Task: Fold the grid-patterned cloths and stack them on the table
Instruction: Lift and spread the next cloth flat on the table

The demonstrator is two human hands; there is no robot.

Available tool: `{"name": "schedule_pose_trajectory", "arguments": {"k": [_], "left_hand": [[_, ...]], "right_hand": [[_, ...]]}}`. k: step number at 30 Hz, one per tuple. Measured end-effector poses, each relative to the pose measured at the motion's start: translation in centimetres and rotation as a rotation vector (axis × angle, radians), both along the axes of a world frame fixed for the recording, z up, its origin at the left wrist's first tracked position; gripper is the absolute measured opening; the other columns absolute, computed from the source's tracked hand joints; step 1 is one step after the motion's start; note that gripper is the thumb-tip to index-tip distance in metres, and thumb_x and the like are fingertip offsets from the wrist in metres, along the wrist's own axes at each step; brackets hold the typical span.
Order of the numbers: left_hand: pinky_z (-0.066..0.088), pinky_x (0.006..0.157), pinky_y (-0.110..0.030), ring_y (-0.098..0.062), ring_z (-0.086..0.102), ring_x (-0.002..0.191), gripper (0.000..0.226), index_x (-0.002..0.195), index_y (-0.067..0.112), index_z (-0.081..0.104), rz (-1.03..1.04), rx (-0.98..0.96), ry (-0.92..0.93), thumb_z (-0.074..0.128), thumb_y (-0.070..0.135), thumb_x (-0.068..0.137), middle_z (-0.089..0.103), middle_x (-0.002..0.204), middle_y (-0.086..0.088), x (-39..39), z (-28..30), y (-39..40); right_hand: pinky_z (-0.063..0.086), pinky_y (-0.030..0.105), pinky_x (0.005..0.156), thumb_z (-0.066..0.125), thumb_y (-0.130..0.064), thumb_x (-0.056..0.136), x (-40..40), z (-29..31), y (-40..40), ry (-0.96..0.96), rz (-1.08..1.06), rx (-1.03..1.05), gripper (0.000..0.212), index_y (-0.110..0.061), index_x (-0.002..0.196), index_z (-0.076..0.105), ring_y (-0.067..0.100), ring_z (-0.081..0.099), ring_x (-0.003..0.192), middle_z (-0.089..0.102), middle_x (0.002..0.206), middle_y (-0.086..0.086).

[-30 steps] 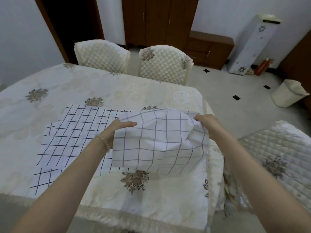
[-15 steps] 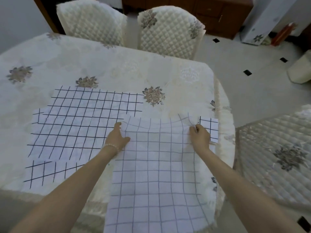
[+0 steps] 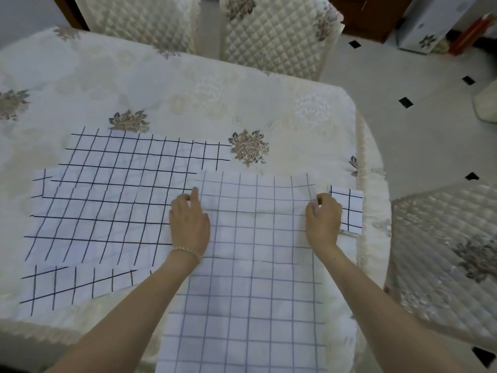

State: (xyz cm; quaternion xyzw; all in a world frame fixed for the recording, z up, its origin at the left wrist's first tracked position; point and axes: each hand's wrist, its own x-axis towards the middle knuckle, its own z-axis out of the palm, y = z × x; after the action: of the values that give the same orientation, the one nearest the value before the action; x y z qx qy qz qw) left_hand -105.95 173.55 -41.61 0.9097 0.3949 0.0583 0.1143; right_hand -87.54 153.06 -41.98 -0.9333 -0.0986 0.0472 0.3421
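1. a white cloth with a thin grey grid [image 3: 250, 278] lies spread at the near right part of a table covered by a cream floral-embroidered tablecloth [image 3: 188, 98], its near end running over the table's front edge and out of the bottom of the picture.
2. the left hand [image 3: 189, 223] sits at this cloth's left edge near the far end, fingers curled at the edge; whether they pinch the fabric or only rest on it cannot be told.
3. the right hand [image 3: 322, 219] sits at the cloth's right edge, level with the left, its fingers bent down and appearing to pinch the border.
4. the far edge of the grey-grid cloth lies just beyond both sets of fingertips, and a faint crease crosses the cloth between the two hands.
5. a beaded bracelet [image 3: 188, 253] circles the left wrist.
6. left of the left hand, white cloths with a bold black grid [image 3: 107, 200] lie flat and overlapping, touching the grey-grid cloth's left side.
7. a small piece of black-grid white cloth [image 3: 349, 211] shows just beyond the right hand, near the table's right edge.
8. two cream quilted chairs [image 3: 274, 36] stand at the table's far side.
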Motion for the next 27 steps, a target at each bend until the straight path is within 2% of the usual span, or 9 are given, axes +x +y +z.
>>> {"name": "schedule_pose_trajectory", "arguments": {"k": [2,3,6,8,10,12,17,20,27], "left_hand": [[0.044,0.096,-0.044,-0.037,0.05,0.116,0.059,0.134,0.0,0.044,-0.177,0.035,-0.028,0.063,0.005,0.079,0.052,0.127,-0.022,1.1,-0.5,-1.2],[0.04,0.102,-0.044,-0.035,0.046,0.125,0.055,0.136,0.001,0.043,-0.286,0.029,-0.029,0.055,0.007,0.083,0.049,0.135,-0.02,1.7,-0.9,-2.0],[0.025,0.113,-0.043,-0.027,0.035,0.137,0.052,0.14,0.005,0.039,-0.51,0.001,0.015,0.036,0.019,0.09,0.039,0.147,-0.01,4.3,-2.0,-4.2],[0.018,0.113,-0.042,-0.026,0.03,0.14,0.059,0.143,0.006,0.035,-0.529,-0.035,0.086,0.032,0.031,0.089,0.035,0.149,-0.01,6.1,-2.7,-4.6],[0.011,0.115,-0.04,-0.024,0.02,0.143,0.068,0.147,0.009,0.024,-0.495,-0.026,0.179,0.022,0.04,0.087,0.026,0.154,-0.01,7.2,-3.7,-4.2],[0.007,0.116,-0.04,-0.021,0.014,0.145,0.066,0.149,0.011,0.017,-0.47,-0.03,0.174,0.019,0.039,0.09,0.02,0.156,-0.007,7.1,-4.8,-3.3],[0.009,0.118,-0.039,-0.019,0.009,0.146,0.058,0.15,0.01,0.015,-0.398,-0.022,0.086,0.018,0.035,0.098,0.013,0.157,-0.005,5.7,-5.6,-0.2],[0.006,0.119,-0.038,-0.017,0.002,0.146,0.06,0.151,0.01,0.008,-0.325,-0.012,0.092,0.013,0.037,0.097,0.005,0.158,-0.004,4.1,-5.6,2.7],[0.005,0.119,-0.04,-0.017,0.002,0.146,0.061,0.151,0.008,0.005,-0.28,0.013,0.131,0.011,0.037,0.097,0.004,0.159,-0.005,2.4,-5.5,4.9]], "right_hand": [[0.04,0.038,0.094,0.053,-0.011,0.091,-0.6,-0.2,0.9,-0.088,-0.065,-0.065,0.033,-0.005,0.124,0.051,0.028,0.042,0.116,0.053,0.119,0.013],[0.037,0.038,0.104,0.052,-0.01,0.092,-1.3,0.0,1.7,-0.117,-0.056,-0.037,0.041,-0.005,0.132,0.046,0.028,0.039,0.125,0.049,0.13,0.015],[0.021,0.036,0.117,0.042,-0.018,0.097,-4.1,-0.4,5.2,-0.12,0.269,0.025,0.048,-0.005,0.143,0.038,0.024,0.027,0.141,0.04,0.147,0.012],[0.016,0.034,0.119,0.032,-0.027,0.1,-5.3,-1.2,7.9,-0.102,0.523,0.009,0.05,-0.009,0.146,0.034,0.018,0.019,0.145,0.035,0.152,0.006],[0.014,0.035,0.12,0.024,-0.033,0.099,-5.5,-2.5,9.5,-0.084,0.618,-0.052,0.054,-0.011,0.148,0.032,0.015,0.015,0.146,0.032,0.154,0.003],[0.014,0.037,0.119,0.019,-0.037,0.099,-4.9,-3.9,9.4,-0.103,0.611,-0.145,0.056,-0.015,0.15,0.029,0.015,0.015,0.146,0.029,0.155,0.001],[0.003,0.033,0.119,0.018,-0.038,0.099,-1.5,-5.4,5.9,-0.187,0.526,-0.369,0.057,-0.018,0.153,0.019,0.018,0.011,0.147,0.019,0.158,-0.001],[-0.002,0.029,0.119,0.015,-0.041,0.097,0.0,-5.2,4.0,-0.162,0.422,-0.382,0.061,-0.015,0.153,0.015,0.016,0.007,0.147,0.015,0.159,0.001],[0.004,0.033,0.12,0.015,-0.042,0.096,0.5,-5.2,2.5,-0.159,0.338,-0.429,0.065,-0.009,0.152,0.017,0.02,0.012,0.147,0.017,0.159,0.007]]}}
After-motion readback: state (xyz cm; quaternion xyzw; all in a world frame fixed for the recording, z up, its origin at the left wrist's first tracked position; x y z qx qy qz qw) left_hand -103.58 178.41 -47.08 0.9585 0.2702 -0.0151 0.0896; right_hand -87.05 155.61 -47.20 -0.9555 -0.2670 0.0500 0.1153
